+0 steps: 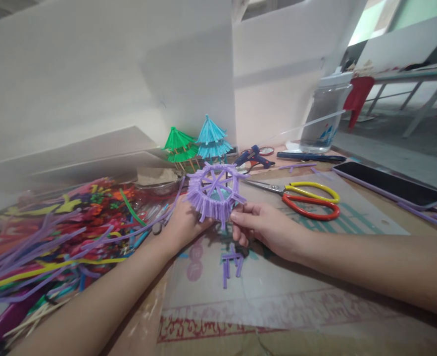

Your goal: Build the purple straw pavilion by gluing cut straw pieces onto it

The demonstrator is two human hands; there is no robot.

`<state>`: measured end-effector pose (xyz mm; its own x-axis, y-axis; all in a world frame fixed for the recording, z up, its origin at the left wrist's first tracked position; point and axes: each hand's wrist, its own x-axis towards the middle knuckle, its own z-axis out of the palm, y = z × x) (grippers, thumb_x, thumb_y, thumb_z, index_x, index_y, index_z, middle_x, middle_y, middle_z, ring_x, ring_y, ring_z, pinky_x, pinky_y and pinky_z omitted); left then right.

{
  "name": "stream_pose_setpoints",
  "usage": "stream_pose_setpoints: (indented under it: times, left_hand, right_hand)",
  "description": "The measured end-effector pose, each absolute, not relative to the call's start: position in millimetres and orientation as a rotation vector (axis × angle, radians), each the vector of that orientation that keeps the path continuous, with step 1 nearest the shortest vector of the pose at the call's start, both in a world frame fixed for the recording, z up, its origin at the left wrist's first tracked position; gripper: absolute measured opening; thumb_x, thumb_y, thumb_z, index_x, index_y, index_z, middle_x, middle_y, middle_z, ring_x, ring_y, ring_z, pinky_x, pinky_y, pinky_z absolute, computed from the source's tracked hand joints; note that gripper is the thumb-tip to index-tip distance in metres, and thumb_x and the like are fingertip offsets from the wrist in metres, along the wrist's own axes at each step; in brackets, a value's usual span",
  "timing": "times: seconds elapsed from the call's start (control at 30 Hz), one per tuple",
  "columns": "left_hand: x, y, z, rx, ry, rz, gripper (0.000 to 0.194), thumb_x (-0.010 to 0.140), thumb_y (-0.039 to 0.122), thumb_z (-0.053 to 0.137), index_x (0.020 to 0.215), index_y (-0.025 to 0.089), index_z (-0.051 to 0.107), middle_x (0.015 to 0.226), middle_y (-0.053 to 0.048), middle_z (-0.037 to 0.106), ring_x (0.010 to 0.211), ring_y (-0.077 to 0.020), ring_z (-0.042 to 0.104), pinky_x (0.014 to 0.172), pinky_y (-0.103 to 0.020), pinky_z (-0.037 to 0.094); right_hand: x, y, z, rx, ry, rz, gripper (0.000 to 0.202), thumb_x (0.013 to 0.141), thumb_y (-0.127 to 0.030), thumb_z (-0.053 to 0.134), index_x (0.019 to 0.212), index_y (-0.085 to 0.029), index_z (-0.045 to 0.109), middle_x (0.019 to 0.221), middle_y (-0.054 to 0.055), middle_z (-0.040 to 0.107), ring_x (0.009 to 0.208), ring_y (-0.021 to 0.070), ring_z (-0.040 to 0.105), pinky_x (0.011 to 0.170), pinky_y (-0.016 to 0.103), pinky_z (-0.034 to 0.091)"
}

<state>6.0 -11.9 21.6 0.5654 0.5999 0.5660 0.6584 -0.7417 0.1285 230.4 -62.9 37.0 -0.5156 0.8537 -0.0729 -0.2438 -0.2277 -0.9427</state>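
Observation:
Both of my hands hold a round purple straw roof piece (214, 194) with spokes and a fringe of cut straw ends, lifted a little above the table. My left hand (183, 225) grips its left underside. My right hand (263, 225) pinches the fringe at its lower right edge with thumb and fingers. Under the piece, a few short purple straw bits (231, 262) lie on the cardboard sheet (277, 291).
A pile of coloured straws (62, 232) fills the left. Green (180, 146) and blue (213, 138) straw pagodas stand by the white wall. Scissors (307, 198), a blue glue gun (255, 157), a phone (389, 185) and a clear jar (324, 118) lie to the right.

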Motion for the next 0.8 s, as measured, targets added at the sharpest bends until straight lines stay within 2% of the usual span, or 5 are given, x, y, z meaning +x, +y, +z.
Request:
stream_pose_setpoints:
  times: [0.4,0.8]
  left_hand:
    - [8.2,-14.4,24.4,-2.712,-1.125,-0.886,0.022,0.086,0.031,0.062,0.104,0.019,0.069,0.112,-0.009,0.071,0.108,-0.029,0.065,0.098,-0.045,0.05]
    - [7.7,-14.1,24.3,-2.724,-1.065,-0.9,0.019,0.087,0.029,0.06,0.101,0.019,0.068,0.108,-0.009,0.071,0.105,-0.0278,0.065,0.095,-0.044,0.051]
  right_hand:
    - [231.4,-63.7,36.0,-0.757,-1.28,1.81,0.036,0.077,-0.048,0.076,0.08,-0.015,0.061,0.063,0.001,0.067,0.052,0.0088,0.06,0.054,0.021,0.047]
    - [229.5,-62.2,36.0,-0.788,-1.256,1.81,0.036,0.073,-0.043,0.081,0.081,-0.014,0.061,0.06,0.001,0.067,0.051,0.0091,0.06,0.053,0.022,0.046]
